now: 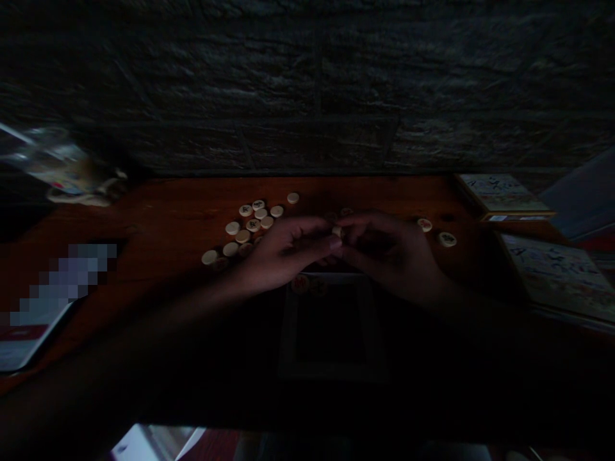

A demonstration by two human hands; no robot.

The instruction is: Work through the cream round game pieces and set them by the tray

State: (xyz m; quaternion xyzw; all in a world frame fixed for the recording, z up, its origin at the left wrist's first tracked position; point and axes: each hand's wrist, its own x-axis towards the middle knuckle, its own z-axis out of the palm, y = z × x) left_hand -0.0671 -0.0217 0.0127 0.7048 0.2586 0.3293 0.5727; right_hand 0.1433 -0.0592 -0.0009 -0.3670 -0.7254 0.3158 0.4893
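Above the far edge of a shallow open box (379, 333), my two hands meet. A small round Chinese chess piece (337, 231) sits between their fingertips. My left hand (288, 250) is closed on it with thumb and fingers. My right hand (389, 250) pinches the same piece from the other side. Inside the box's far left corner lie a red-marked piece (300, 283) and a dark-marked piece (318, 286). Several loose pieces (253, 225) are spread left of my left hand, some face up and some blank. Another piece (346, 212) shows just beyond my fingers.
Two pieces, one red-marked (425, 225) and one black-marked (447, 239), lie right of my right hand. Two printed boxes, one far (502, 192) and one near (560, 272), are at the right. A phone-like device (29, 346) lies left. A stone-block wall (307, 89) bounds the wooden table (168, 205).
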